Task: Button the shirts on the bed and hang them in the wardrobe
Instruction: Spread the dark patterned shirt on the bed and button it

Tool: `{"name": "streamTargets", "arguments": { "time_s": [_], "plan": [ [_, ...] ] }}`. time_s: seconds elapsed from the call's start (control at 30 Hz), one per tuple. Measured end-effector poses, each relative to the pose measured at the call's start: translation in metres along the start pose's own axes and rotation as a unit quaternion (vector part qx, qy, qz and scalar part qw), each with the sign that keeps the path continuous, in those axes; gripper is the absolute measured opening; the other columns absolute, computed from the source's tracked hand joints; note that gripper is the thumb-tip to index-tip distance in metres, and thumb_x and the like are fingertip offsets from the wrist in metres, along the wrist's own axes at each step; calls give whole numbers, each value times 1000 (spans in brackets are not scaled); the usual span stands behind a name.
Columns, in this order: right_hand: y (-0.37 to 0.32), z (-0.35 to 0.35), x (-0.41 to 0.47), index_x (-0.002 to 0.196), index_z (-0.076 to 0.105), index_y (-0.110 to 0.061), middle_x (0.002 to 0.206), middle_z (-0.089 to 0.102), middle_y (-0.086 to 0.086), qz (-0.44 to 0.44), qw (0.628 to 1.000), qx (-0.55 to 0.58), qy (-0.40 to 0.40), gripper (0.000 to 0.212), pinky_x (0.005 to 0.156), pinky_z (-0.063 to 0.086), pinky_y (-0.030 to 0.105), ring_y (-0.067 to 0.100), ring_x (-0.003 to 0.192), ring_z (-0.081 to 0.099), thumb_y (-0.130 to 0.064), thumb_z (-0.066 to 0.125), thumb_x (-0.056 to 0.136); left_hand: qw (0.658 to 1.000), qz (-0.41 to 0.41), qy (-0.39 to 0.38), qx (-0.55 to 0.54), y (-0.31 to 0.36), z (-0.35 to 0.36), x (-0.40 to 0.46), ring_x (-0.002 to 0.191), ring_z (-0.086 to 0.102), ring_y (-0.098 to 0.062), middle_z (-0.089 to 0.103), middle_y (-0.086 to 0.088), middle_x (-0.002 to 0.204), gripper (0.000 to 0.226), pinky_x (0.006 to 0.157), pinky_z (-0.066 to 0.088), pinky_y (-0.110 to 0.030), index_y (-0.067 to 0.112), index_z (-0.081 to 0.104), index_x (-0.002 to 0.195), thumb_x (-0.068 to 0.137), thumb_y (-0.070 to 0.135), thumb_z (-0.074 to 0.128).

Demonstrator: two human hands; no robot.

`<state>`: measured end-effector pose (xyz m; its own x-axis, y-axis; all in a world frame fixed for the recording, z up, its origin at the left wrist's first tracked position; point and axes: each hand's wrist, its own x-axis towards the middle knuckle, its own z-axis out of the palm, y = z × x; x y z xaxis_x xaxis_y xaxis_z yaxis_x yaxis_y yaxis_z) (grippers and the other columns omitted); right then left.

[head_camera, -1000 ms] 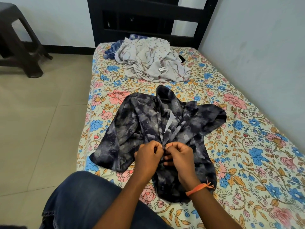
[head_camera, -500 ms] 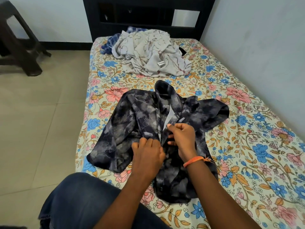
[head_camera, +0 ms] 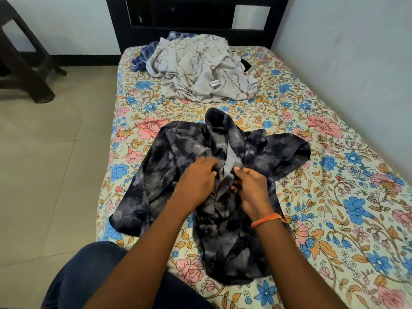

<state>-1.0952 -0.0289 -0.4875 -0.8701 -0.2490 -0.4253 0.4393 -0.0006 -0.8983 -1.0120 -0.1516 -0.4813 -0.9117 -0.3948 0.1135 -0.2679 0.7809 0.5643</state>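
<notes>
Shirts on the bed [head_camera: 347, 219] numbered three as far as could be seen: one dark floral shirt [head_camera: 178, 166] lay spread flat near the foot, and a crumpled pale grey shirt [head_camera: 200, 70] sat heaped near the black headboard [head_camera: 198, 23] with the edge of a blue checked one [head_camera: 142, 56] showing beneath it. Both hands met at the dark shirt's front opening, the left hand [head_camera: 196, 177] gripping the left edge of the placket and the right hand [head_camera: 252, 186], an orange wristband [head_camera: 266, 219] on its wrist, pinching the opposite edge. One dark plastic stool [head_camera: 24, 63] stood on the tiled floor [head_camera: 51, 175] to the left, well apart from the bed.
</notes>
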Motion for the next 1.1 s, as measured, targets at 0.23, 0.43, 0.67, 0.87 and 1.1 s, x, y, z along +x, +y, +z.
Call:
{"name": "streamTargets", "arguments": {
  "time_s": [0.23, 0.43, 0.67, 0.87, 1.1],
  "plan": [
    [7, -10, -2, 86, 67, -6, 70, 64, 4, 24, 1000, 13, -11, 4, 55, 52, 24, 11, 56, 56, -8, 71, 88, 999, -23, -4, -32, -17, -10, 8, 101, 64, -18, 71, -2, 112, 23, 87, 53, -36, 17, 71, 115, 96, 20, 60],
    [0, -2, 0, 81, 68, -10, 67, 62, 1, 19, 1000, -19, -8, 8, 52, 48, 23, 11, 57, 53, -7, 70, 87, 994, -78, 10, -75, -8, -5, 18, 73, 64, -6, 70, 9, 79, 7, 71, 57, -32, 22, 72, 81, 87, 26, 70],
    [-1, 6, 5, 73, 63, -12, 63, 55, 3, 17, 998, -61, 2, 16, 52, 43, 26, 13, 57, 49, -12, 68, 89, 975, -146, -24, -165, -1, -3, 29, 46, 53, 0, 65, 4, 60, 21, 44, 37, -10, 2, 70, 70, 87, 13, 67],
    [0, 6, -7, 77, 51, -1, 68, 45, 10, -90, 987, -128, 23, 33, 58, 36, 36, 22, 64, 41, -27, 59, 93, 947, -158, -21, -278, 5, -12, 19, 54, 35, -20, 39, -13, 57, 40, 55, 32, -34, 7, 44, 58, 94, 18, 56],
    [-22, 13, -65, 80, 62, -16, 67, 60, -6, -331, 918, -218, 26, 14, 54, 39, 16, 6, 57, 51, -20, 64, 94, 930, -82, 46, -356, 37, -42, -37, 66, 56, -12, 64, -3, 79, 16, 60, 44, -24, 20, 62, 86, 99, 23, 53]
  ]
}}
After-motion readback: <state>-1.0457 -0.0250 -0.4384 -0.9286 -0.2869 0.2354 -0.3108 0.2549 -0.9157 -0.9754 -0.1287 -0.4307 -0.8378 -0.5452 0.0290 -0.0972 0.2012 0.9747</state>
